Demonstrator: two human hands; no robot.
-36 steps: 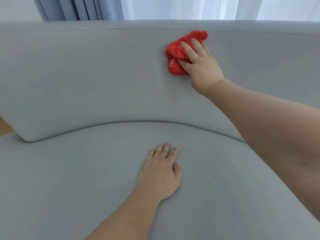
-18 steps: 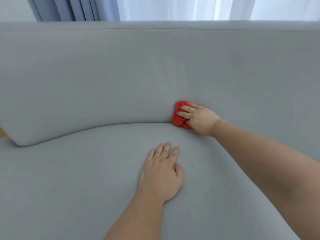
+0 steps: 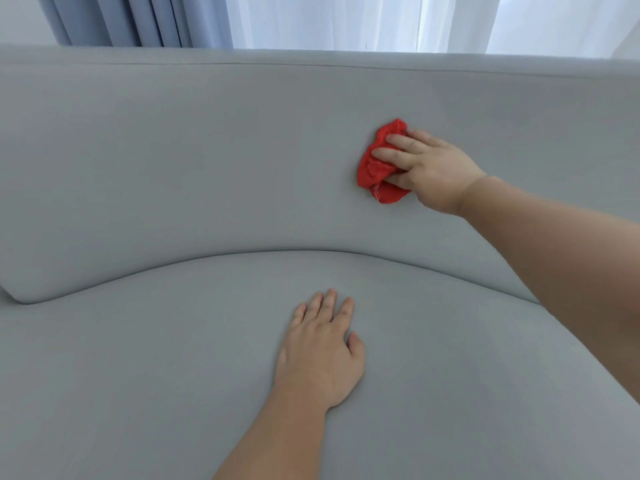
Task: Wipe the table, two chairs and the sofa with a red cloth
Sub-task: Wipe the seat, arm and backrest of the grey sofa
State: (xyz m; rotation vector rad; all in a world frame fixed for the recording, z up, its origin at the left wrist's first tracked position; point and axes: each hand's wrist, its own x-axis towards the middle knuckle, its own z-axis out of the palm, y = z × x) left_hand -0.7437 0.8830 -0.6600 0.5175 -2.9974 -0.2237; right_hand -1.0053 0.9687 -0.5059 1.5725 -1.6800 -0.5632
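Observation:
The grey sofa fills the head view, its backrest (image 3: 207, 150) upright above the curved seat cushion (image 3: 138, 375). My right hand (image 3: 433, 171) grips a bunched red cloth (image 3: 375, 169) and presses it against the middle of the backrest, right of centre. The fingers lie over the cloth and the thumb is tucked into its lower folds. My left hand (image 3: 320, 351) rests flat on the seat cushion with its fingers straight and together, holding nothing. Neither the table nor any chair is in view.
Behind the sofa's top edge hang blue-grey curtains (image 3: 138, 19) at the left and sheer white curtains (image 3: 346, 19) across the middle and right. The left end of the backrest cushion (image 3: 20, 292) curves down to the seat.
My right hand swept the cloth from the backrest's top down to the seam with the seat, and has now moved it back up to mid-height. My left hand stayed put.

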